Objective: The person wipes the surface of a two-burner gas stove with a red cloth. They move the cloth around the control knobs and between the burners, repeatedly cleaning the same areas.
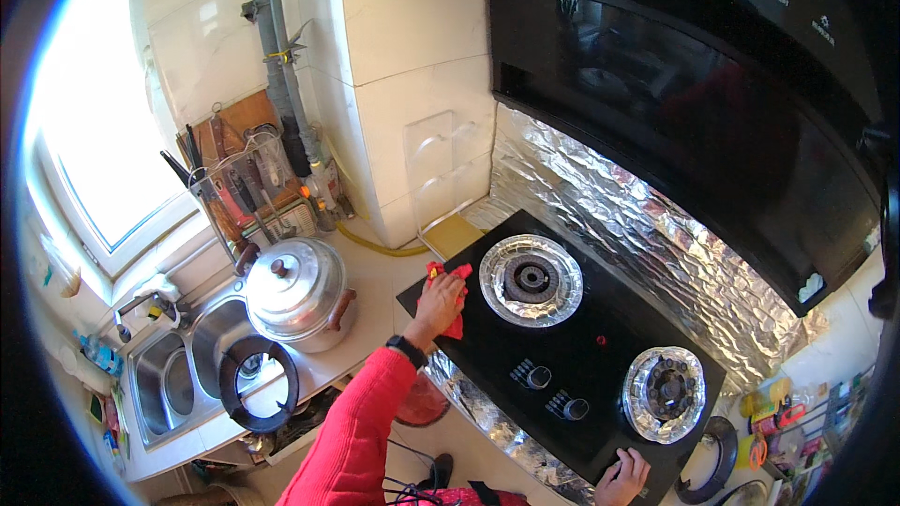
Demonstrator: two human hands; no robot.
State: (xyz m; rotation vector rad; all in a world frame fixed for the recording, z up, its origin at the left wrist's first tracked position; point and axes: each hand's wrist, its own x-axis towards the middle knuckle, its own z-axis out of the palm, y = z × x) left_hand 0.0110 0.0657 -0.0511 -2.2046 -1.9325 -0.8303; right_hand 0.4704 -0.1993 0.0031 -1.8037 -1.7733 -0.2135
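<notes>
My left hand (437,303) presses a red cloth (455,329) onto the left end of a black glass gas cooktop (485,358). Just right of it sits the left burner (531,277), ringed by a foil liner (492,306). Near the cooktop's front right edge rests my right hand (623,476), fingers slightly apart and nothing visible in them. Above that hand is the right burner (668,390), also foil-lined. Two control knobs (539,377) stand between the hands. Neither burner carries its pan support.
A lidded metal pot (299,288) stands on the left counter beside a double steel sink (165,383). One black pan support (228,393) overlaps the sink edge; another (728,446) lies right of the cooktop. A range hood (668,98) overhangs the foil-covered wall (598,197). Behind the pot are utensils (242,190).
</notes>
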